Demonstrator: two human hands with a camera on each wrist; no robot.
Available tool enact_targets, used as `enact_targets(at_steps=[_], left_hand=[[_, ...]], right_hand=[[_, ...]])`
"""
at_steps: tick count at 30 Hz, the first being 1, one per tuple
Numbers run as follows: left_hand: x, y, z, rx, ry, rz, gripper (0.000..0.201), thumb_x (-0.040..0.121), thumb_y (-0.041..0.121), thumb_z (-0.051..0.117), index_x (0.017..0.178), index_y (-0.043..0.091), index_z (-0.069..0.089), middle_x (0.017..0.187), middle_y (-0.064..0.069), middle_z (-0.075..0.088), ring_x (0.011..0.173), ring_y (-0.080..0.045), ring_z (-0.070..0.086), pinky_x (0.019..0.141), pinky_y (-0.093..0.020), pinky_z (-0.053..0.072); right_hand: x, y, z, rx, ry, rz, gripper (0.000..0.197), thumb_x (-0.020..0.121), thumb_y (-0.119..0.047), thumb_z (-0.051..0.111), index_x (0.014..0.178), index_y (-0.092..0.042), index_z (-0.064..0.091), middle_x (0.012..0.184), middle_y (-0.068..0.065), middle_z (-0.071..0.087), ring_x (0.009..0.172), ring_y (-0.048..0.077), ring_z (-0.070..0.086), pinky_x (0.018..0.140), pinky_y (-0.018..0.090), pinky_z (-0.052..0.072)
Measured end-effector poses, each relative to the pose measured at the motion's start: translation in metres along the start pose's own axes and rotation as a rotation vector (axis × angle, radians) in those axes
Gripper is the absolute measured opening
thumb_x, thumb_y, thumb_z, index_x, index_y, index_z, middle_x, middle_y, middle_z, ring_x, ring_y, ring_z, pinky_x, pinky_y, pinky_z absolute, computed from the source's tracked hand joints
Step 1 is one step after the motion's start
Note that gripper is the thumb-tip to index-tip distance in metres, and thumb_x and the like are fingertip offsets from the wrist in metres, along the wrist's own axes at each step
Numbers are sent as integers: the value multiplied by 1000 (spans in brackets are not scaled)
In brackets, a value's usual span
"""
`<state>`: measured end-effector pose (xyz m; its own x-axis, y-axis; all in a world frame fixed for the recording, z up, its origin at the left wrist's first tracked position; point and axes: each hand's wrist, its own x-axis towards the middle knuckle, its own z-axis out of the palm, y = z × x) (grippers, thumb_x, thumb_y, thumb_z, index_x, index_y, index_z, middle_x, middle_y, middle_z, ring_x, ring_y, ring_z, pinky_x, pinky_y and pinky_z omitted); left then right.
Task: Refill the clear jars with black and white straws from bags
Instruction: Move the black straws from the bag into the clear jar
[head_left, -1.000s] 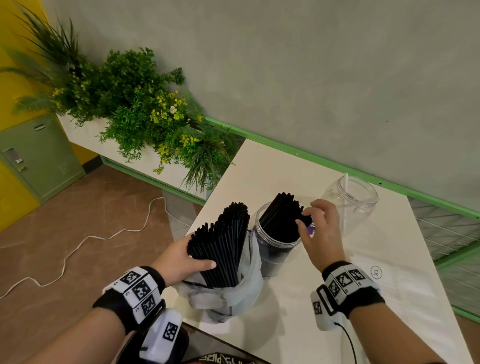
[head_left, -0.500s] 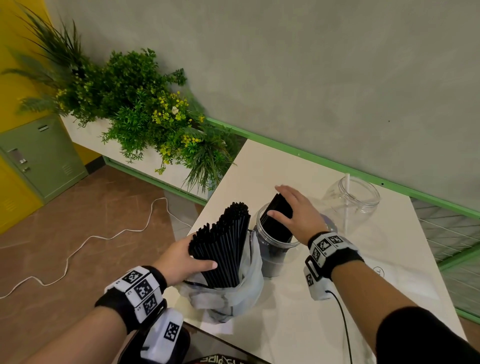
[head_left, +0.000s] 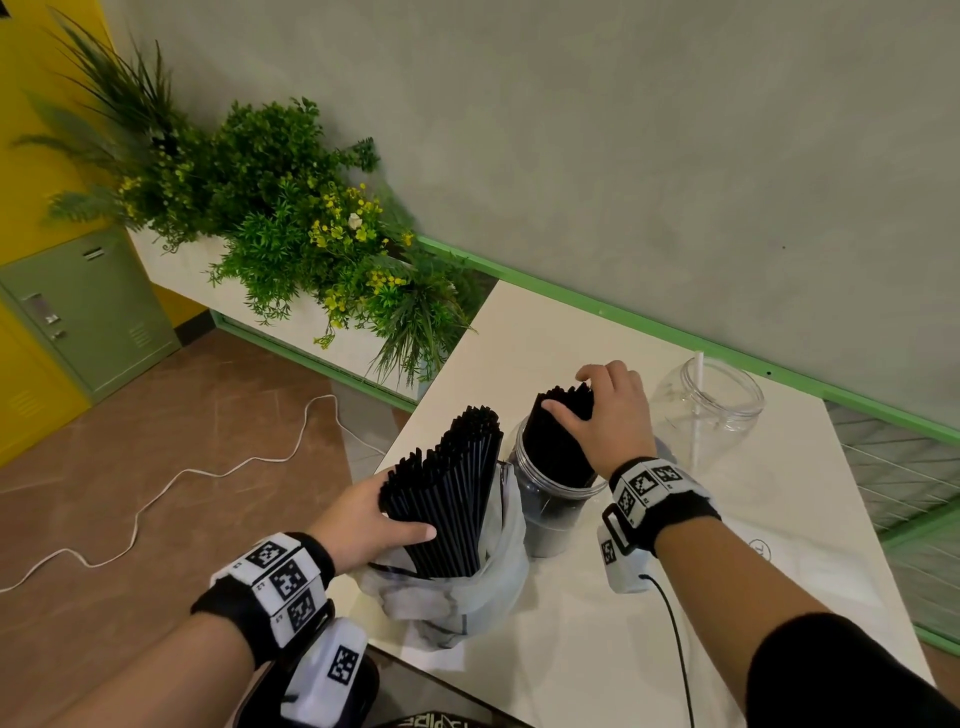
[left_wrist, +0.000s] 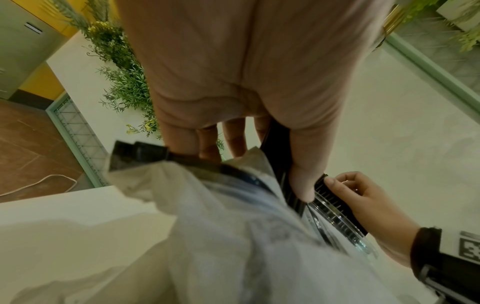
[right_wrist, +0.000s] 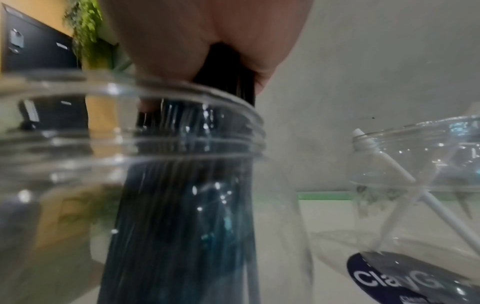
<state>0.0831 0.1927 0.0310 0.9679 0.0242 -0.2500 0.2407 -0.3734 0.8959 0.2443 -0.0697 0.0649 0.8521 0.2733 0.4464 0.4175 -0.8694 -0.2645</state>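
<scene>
A translucent plastic bag (head_left: 457, 597) stands at the table's near left edge with a fan of black straws (head_left: 447, 499) sticking out. My left hand (head_left: 395, 530) grips that bundle from the left, thumb across its front. Right beside it a clear jar (head_left: 550, 514) holds more black straws (head_left: 556, 441). My right hand (head_left: 587, 410) is curled over their tops, thumb on the left side. In the right wrist view the straws (right_wrist: 182, 226) fill the jar's middle. A second clear jar (head_left: 711, 410) behind holds one white straw (head_left: 696, 415).
The white table (head_left: 571, 649) has a green-trimmed grey wall behind it. A planter of green plants (head_left: 291, 239) stands left of the table, above a brown floor with a white cable (head_left: 156, 488). A black wire (head_left: 675, 634) trails from my right wrist.
My right hand moved from the jar's right side onto the tops of its black straws and closed around them. The left hand and the bag stayed put.
</scene>
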Motion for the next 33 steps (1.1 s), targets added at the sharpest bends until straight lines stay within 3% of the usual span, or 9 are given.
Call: enact_targets(at_steps=[3,9,12,16,22,25,28,31,33], left_hand=[[0,-1,-1,7,-4,0,47,70,19,84,102,36,55,106,13,66,101,-5,61,88,-22,47],[-1,0,-2,15,-11,4,45,71,18,82,100,38,54,102,17,64,98,3,59,77,-10,44],[0,-1,-3,23,-13,0,47,71,20,83,107,33,55,105,14,65,100,-1,60,82,-15,46],[1,-2,-2,23,-7,-8,46,70,20,84,104,34,56,104,14,66,98,1,60,80,-14,46],[0,-3,-2,33,1,-9,46,70,21,84,101,37,54,102,16,65,98,0,60,79,-14,45],[0,-3,-2,26,1,-11,48,69,21,84,106,34,55,105,14,65,100,-4,61,86,-20,47],[1,-4,-3,20,-1,-16,48,69,21,84,106,33,56,106,11,67,101,-7,62,93,-28,48],[1,-5,-3,17,0,-11,47,69,20,84,103,36,56,105,11,67,101,-7,62,93,-29,48],[1,-4,-3,15,-1,-10,48,69,19,84,103,36,55,106,11,66,101,-7,62,93,-27,48]], right_hand=[[-3,5,3,9,-66,12,56,83,-52,65,121,-13,53,116,6,50,106,26,45,95,38,42],[-7,7,-2,54,-114,-85,61,85,-57,57,133,-20,48,129,4,46,114,24,43,99,39,41],[-5,5,-3,-43,-197,-196,63,84,-63,51,135,-26,47,132,2,47,117,25,44,96,42,43],[3,-4,0,-115,-302,-246,55,87,-63,46,125,-24,55,116,1,57,103,24,51,83,41,49],[21,-14,-6,-66,-170,-120,43,92,-55,48,101,-17,67,94,0,62,92,21,54,71,32,45],[25,-12,-5,-129,-229,-111,43,91,-56,49,103,-18,65,102,0,59,97,22,51,75,32,42],[22,-8,-4,-124,-298,-105,42,93,-53,50,116,-20,59,115,0,55,107,23,48,82,35,44],[22,-7,-5,-100,-298,-189,42,94,-48,50,128,-23,54,122,2,54,110,25,48,87,38,46],[22,-6,-5,-151,-353,-250,40,96,-48,47,126,-24,56,118,2,55,107,25,48,88,38,45]])
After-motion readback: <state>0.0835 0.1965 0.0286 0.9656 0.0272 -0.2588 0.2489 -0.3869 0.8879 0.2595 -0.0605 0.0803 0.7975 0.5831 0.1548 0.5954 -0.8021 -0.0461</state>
